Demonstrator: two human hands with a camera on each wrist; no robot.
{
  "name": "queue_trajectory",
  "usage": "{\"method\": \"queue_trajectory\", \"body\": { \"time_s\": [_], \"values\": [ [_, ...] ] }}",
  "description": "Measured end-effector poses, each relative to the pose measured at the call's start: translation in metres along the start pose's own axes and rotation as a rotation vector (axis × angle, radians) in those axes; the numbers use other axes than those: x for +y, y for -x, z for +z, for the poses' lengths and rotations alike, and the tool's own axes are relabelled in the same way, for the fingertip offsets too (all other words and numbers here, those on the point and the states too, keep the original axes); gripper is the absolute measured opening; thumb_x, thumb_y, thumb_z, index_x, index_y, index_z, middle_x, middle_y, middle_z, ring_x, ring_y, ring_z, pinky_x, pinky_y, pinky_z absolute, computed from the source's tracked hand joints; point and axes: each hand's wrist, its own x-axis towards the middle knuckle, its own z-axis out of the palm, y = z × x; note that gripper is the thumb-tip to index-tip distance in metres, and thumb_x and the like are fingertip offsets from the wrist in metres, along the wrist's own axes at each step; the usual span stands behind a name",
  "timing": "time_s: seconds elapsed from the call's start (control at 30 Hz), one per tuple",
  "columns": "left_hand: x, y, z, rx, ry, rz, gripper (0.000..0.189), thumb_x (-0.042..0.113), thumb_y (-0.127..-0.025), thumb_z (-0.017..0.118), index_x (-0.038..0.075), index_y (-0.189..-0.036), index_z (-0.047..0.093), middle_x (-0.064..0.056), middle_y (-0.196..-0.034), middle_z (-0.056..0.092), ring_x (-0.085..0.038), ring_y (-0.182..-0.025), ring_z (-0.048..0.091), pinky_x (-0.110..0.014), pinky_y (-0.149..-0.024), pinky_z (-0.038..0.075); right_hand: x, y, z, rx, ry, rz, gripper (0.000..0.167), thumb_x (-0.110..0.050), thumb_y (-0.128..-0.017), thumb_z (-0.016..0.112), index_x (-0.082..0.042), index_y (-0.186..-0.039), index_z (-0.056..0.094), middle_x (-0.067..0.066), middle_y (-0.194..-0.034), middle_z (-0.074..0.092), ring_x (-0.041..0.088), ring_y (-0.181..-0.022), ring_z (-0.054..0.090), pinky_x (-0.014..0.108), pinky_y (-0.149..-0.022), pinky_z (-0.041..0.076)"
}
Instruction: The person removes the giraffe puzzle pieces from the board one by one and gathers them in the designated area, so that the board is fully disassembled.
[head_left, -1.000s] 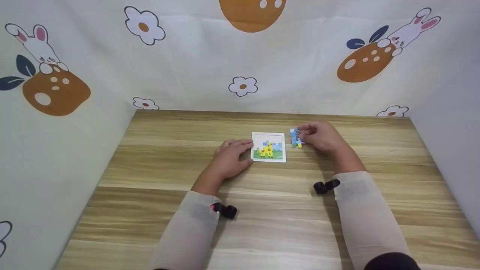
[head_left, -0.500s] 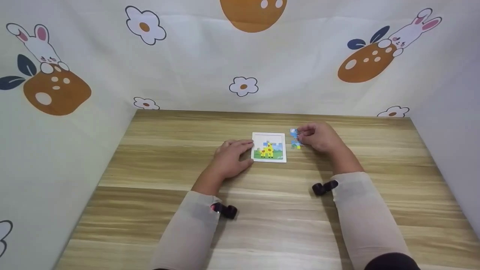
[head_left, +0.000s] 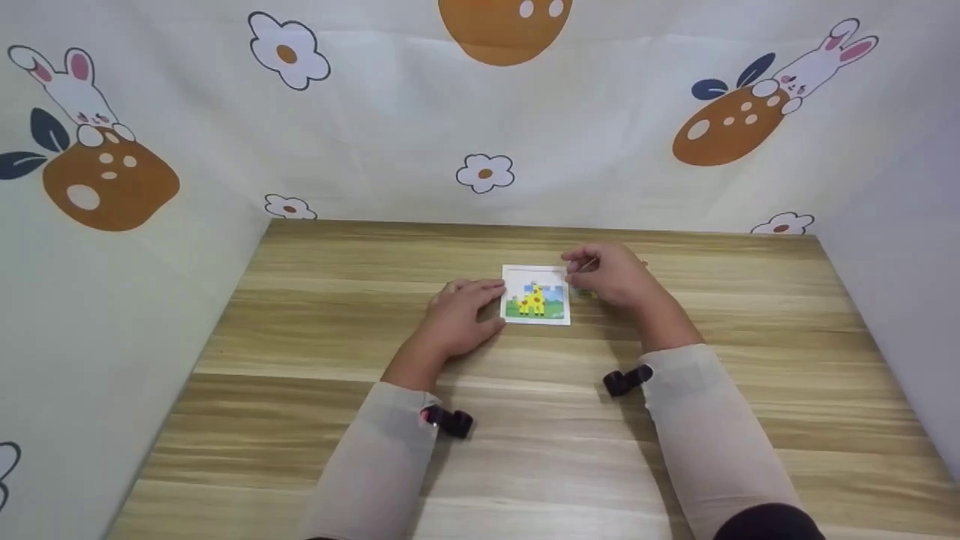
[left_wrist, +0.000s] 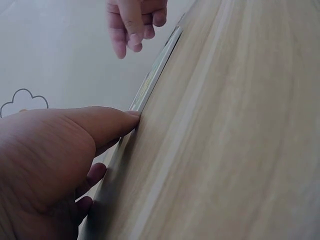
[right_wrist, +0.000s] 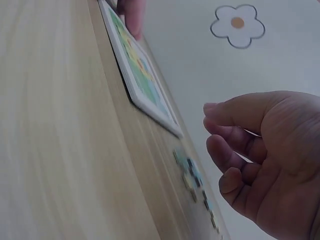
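Note:
A square white jigsaw puzzle tray [head_left: 535, 322] lies on the wooden table, with a yellow giraffe picture [head_left: 534, 301] filling its lower part. Its upper part shows bare white. My left hand [head_left: 463, 315] rests against the tray's left side, fingers extended and thumb at the near corner. Beside the tray's upper right corner, my right hand [head_left: 611, 276] has thumb and forefinger brought together, pinching a small puzzle piece mostly hidden by the fingers. Loose puzzle pieces [right_wrist: 188, 172] lie to the tray's right, below this hand in the right wrist view and largely covered by it in the head view.
The wooden table [head_left: 525, 427] runs back to a pale patterned curtain [head_left: 390, 150]. A plain pale wall [head_left: 892, 247] stands on the right. Black wrist cameras [head_left: 454, 423] project from both sleeves.
My right hand has moved left from the loose pieces to the tray's upper right corner, now covering most of the pieces. The left hand and tray stay in place.

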Motion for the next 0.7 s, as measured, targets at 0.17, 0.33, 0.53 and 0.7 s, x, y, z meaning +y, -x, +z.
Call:
{"method": "queue_trajectory", "body": {
  "time_s": [0.17, 0.33, 0.53, 0.7],
  "values": [
    [0.0, 0.0, -0.001, -0.004, -0.001, -0.008, 0.059, 0.044, -0.104, 0.068, 0.031, -0.159, 0.053, 0.017, -0.17, 0.043, -0.025, -0.16, 0.033, -0.059, -0.129, 0.024, -0.018, -0.003, 0.015, -0.02, -0.003, -0.043, 0.038, -0.016, -0.098, 0.075, -0.009, -0.135, 0.073, 0.007, -0.115, 0.074, 0.024, -0.103, 0.066, 0.03, -0.085, 0.053],
    [0.0, 0.0, 0.0, -0.005, -0.006, -0.011, 0.059, 0.044, -0.104, 0.068, 0.031, -0.159, 0.053, 0.017, -0.17, 0.044, -0.027, -0.16, 0.033, -0.061, -0.129, 0.024, -0.029, -0.004, 0.027, -0.045, -0.002, -0.043, 0.039, -0.016, -0.097, 0.076, -0.011, -0.136, 0.073, 0.006, -0.117, 0.073, 0.024, -0.106, 0.065, 0.034, -0.091, 0.053],
    [-0.001, -0.001, 0.0, 0.002, -0.009, 0.003, 0.058, 0.044, -0.104, 0.068, 0.031, -0.159, 0.054, 0.016, -0.169, 0.044, -0.027, -0.159, 0.034, -0.061, -0.128, 0.025, -0.027, -0.005, 0.037, -0.102, 0.03, -0.028, 0.04, -0.013, -0.096, 0.075, -0.01, -0.136, 0.072, 0.008, -0.122, 0.071, 0.024, -0.109, 0.067, 0.038, -0.095, 0.056],
    [-0.001, 0.0, -0.001, 0.015, -0.009, 0.027, 0.058, 0.042, -0.103, 0.068, 0.029, -0.158, 0.055, 0.016, -0.169, 0.045, -0.028, -0.159, 0.035, -0.062, -0.128, 0.024, -0.024, -0.008, 0.041, -0.144, 0.1, -0.033, 0.047, -0.012, -0.091, 0.079, -0.007, -0.137, 0.071, 0.012, -0.128, 0.071, 0.026, -0.114, 0.067, 0.044, -0.105, 0.055]
  ]
}}
